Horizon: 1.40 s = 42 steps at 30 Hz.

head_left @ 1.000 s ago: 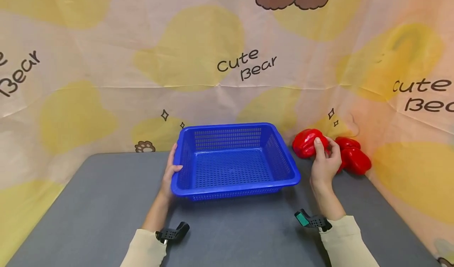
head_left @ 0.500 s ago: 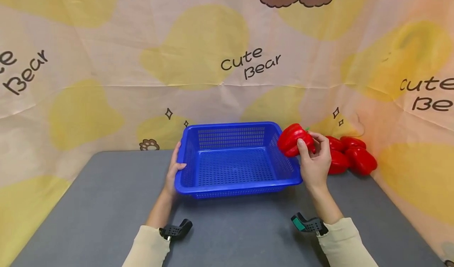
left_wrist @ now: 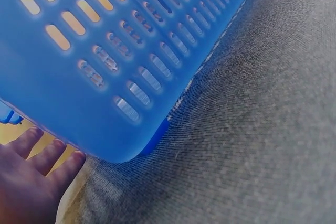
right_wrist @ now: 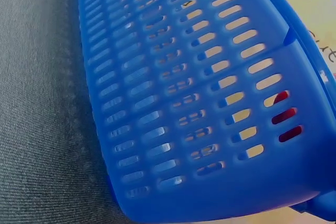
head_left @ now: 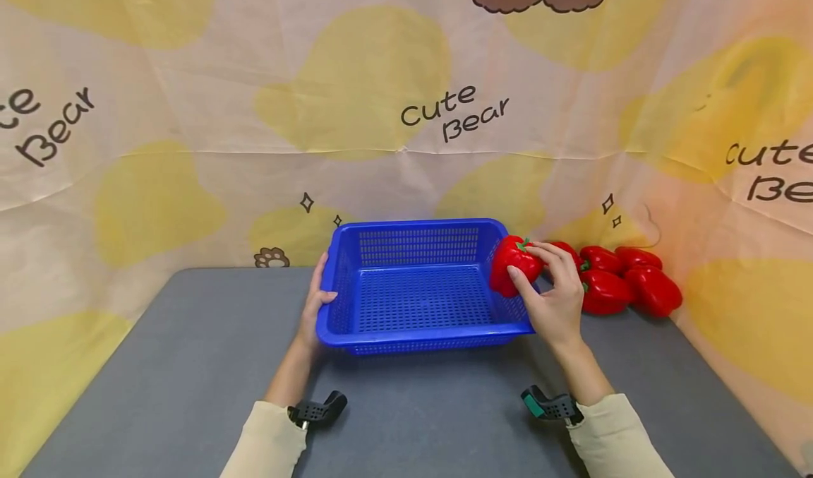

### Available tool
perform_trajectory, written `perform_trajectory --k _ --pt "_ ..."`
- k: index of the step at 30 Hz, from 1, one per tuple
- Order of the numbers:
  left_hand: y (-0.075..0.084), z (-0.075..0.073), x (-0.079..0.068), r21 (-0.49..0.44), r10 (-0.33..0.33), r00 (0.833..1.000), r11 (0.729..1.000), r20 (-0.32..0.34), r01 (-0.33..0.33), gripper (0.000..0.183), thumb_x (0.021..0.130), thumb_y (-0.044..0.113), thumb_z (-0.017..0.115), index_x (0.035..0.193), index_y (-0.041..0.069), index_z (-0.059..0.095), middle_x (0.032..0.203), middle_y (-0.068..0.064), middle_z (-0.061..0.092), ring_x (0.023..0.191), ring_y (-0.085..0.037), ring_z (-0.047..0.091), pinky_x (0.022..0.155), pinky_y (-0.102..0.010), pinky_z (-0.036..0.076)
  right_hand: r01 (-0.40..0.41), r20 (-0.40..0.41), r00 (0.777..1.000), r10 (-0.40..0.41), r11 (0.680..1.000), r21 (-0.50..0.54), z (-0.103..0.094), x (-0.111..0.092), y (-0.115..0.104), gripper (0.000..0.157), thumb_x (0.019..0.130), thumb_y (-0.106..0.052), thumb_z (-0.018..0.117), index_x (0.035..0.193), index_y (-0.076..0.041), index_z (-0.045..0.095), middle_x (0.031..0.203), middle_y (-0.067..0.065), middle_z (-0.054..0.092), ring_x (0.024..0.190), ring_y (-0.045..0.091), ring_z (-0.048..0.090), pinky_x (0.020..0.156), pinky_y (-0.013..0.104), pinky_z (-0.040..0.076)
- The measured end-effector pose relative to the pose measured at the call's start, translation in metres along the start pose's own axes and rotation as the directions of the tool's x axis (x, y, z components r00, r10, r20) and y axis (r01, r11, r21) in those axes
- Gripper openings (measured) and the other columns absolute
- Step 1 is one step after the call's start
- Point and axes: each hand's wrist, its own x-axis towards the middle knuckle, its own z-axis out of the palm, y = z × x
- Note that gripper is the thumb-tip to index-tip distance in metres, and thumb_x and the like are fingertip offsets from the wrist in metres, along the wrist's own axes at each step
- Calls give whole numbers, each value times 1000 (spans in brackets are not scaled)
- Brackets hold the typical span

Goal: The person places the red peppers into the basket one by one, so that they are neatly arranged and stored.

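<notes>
My left hand [head_left: 312, 307] grips the left rim of a blue plastic basket [head_left: 425, 338], thumb over the edge and the other fingers along the outside. In the left wrist view, fingertips [left_wrist: 55, 148] lie against the basket's slotted wall [left_wrist: 79, 98]. A glossy red bell pepper [head_left: 510, 270] with a green stem is pinched between the thumb and fingers of my right hand [head_left: 559, 305], just inside the basket's right rim. Through the slots in the right wrist view, red patches of the pepper [right_wrist: 285, 116] show; the right hand itself is out of that view.
Several more red bell peppers [head_left: 605, 292] lie in a group on the grey table [head_left: 419, 414], right of the basket. Behind the table hangs a printed cloth [head_left: 356, 82], which continues along the right side.
The right hand has carried the bell pepper left, from beside the other peppers to over the basket's right side, and its stem now points up. The left hand keeps its hold on the rim.
</notes>
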Motion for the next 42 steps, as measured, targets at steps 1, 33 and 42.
perform_trajectory --k 1,33,42 --pt "0 1 0 3 0 1000 1000 2 0 81 90 8 27 163 21 -5 172 -10 0 149 -40 20 105 -27 47 -14 6 1000 14 1000 -5 -1 0 1 46 74 5 82 118 2 70 126 23 64 116 6 53 91 3 43" --pt "3 3 3 -3 -10 1000 1000 19 10 81 90 8 27 163 24 -5 172 -10 -2 149 -40 19 106 -28 47 -236 137 961 241 970 -52 -6 1 7 19 87 -10 77 103 -2 74 111 13 70 86 2 64 79 5 50" --pt "7 3 -1 20 -11 1000 1000 21 11 81 91 9 28 163 22 -5 171 -12 0 148 -40 20 104 -28 49 -200 94 971 218 965 -167 -17 4 27 21 87 -12 75 105 -1 74 109 18 70 89 34 70 74 -1 41"
